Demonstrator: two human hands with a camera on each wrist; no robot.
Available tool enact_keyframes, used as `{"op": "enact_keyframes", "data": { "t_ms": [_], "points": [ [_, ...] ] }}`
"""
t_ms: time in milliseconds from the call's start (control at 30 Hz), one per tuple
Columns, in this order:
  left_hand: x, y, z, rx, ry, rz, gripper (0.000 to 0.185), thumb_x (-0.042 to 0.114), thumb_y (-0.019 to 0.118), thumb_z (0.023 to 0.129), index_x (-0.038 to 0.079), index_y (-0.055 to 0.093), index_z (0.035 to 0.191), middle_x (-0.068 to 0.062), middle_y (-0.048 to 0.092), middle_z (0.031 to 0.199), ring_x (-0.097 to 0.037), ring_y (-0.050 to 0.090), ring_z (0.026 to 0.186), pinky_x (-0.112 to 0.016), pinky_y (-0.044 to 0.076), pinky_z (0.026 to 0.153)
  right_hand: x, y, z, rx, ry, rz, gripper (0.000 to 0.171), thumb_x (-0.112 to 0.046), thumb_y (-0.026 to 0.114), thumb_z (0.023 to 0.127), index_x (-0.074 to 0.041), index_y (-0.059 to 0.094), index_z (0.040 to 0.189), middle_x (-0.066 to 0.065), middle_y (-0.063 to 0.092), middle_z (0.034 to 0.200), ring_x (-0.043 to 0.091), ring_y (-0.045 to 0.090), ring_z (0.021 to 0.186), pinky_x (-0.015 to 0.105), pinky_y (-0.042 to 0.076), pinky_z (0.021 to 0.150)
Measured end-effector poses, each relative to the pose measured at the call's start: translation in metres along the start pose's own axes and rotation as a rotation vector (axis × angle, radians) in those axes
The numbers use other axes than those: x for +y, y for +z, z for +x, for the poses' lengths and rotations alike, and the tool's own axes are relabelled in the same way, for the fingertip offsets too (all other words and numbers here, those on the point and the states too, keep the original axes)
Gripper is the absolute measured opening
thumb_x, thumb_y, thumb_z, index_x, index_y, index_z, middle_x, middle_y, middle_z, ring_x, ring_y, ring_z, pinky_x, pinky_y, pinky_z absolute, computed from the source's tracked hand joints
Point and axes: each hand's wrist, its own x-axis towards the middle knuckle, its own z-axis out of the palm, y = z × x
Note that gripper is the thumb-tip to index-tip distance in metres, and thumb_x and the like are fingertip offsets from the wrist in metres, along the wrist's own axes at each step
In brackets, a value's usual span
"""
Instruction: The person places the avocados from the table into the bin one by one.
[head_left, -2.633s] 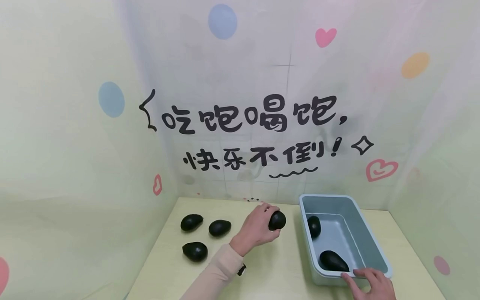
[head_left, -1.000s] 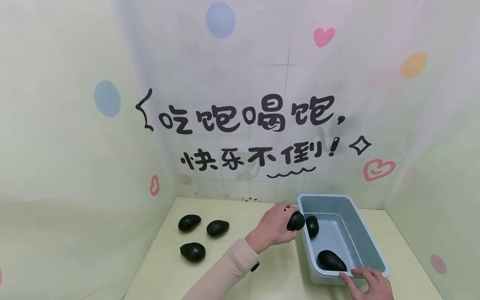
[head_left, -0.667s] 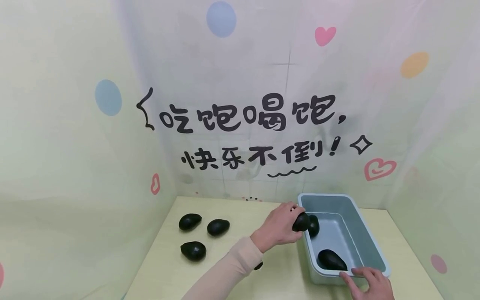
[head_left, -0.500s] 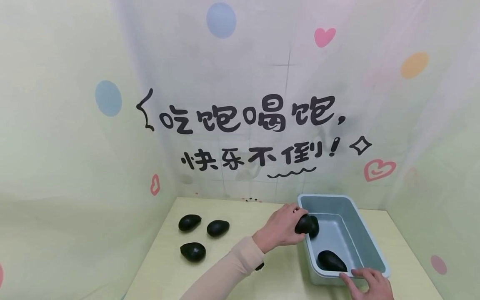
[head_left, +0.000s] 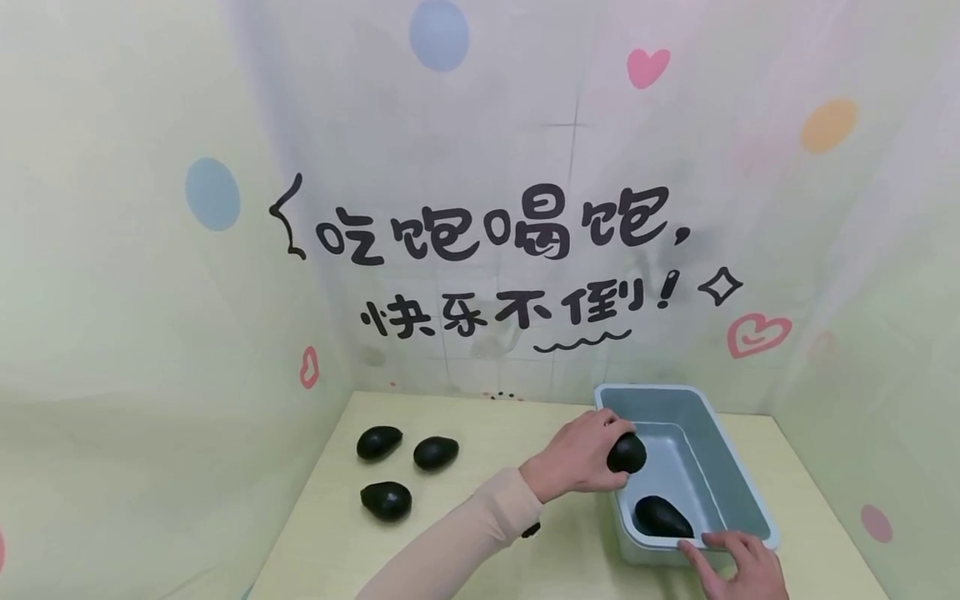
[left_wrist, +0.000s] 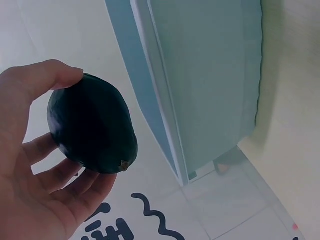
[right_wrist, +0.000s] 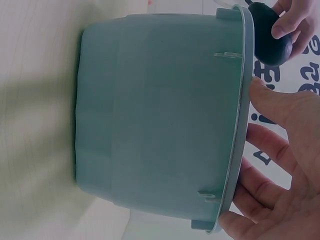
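In the head view my left hand (head_left: 577,457) holds a dark avocado (head_left: 627,455) over the left rim of a blue-grey plastic tub (head_left: 712,450). The left wrist view shows the thumb on one side of this avocado (left_wrist: 92,125) and the fingers curled under the other, its stem end exposed. My right hand (head_left: 748,568) grips the tub's near rim between thumb and fingers; the right wrist view shows that hand (right_wrist: 285,160) along the edge. Another avocado (head_left: 663,517) lies inside the tub by the near wall. A further one, at the tub's left wall, is now hidden behind the held avocado.
Three avocados lie on the left of the pale table (head_left: 540,550): one at the back left (head_left: 379,443), a second avocado (head_left: 436,453) to its right, and a third avocado (head_left: 386,502) nearer. A printed curtain (head_left: 480,167) stands behind the table.
My left hand has carried the avocado rightward from above the table to over the tub's left rim, covering the avocado there. My right hand has stayed on the tub's rim.
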Motion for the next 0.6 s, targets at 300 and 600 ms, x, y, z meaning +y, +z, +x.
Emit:
{"op": "enact_keyframes", "data": {
  "t_ms": [300,600],
  "points": [
    [0.001,0.007,0.007,-0.025,0.028,-0.005,0.056,0.043,0.077,0.091,0.023,0.066,0.142,0.002,0.067,0.128,-0.008,0.058,0.098,-0.012,0.042,0.072,0.001,0.001,0.0,0.031,-0.026,0.007,0.028,-0.017,0.096,0.068,-0.001,0.08,0.084,0.02,0.074,0.09,0.044,0.066,0.09,0.052,0.047,0.078],
    [0.007,0.011,0.012,-0.068,0.075,0.027,0.057,0.044,0.077,0.092,0.024,0.065,0.143,0.003,0.067,0.131,-0.006,0.061,0.102,-0.012,0.045,0.078,0.001,0.002,0.002,0.015,-0.027,0.005,0.027,-0.018,0.096,0.068,-0.002,0.08,0.083,0.018,0.075,0.09,0.043,0.067,0.092,0.049,0.046,0.079]
  ]
}}
